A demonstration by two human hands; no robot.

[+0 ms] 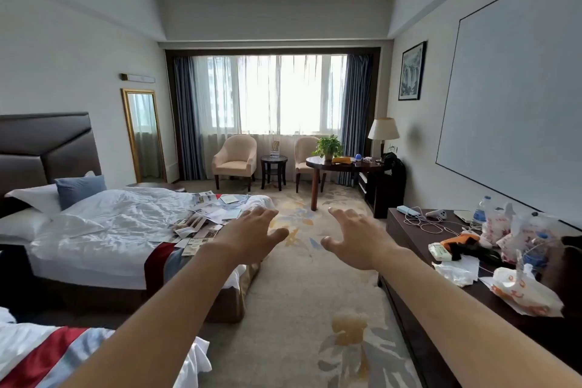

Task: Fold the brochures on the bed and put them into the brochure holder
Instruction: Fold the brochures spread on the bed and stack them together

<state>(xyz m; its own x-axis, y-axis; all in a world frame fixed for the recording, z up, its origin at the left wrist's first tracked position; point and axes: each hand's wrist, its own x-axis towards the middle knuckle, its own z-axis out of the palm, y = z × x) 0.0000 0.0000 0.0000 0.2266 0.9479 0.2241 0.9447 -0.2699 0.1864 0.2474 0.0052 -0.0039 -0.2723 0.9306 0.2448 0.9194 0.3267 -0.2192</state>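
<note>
Left hand (252, 235) overlaps brochures (201, 217); their print unreadable.

Two armchairs (234, 156), cluttered dresser (409, 230)

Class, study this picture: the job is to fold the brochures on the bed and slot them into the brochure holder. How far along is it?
Done: nothing visibly; the brochures lie scattered loose across the foot of the bed.
In hand: nothing. The left hand and right hand are stretched forward, open, holding nothing.
Left: all the folding and loading. A clear stand on the small round table may be the holder; too far to tell.
</note>
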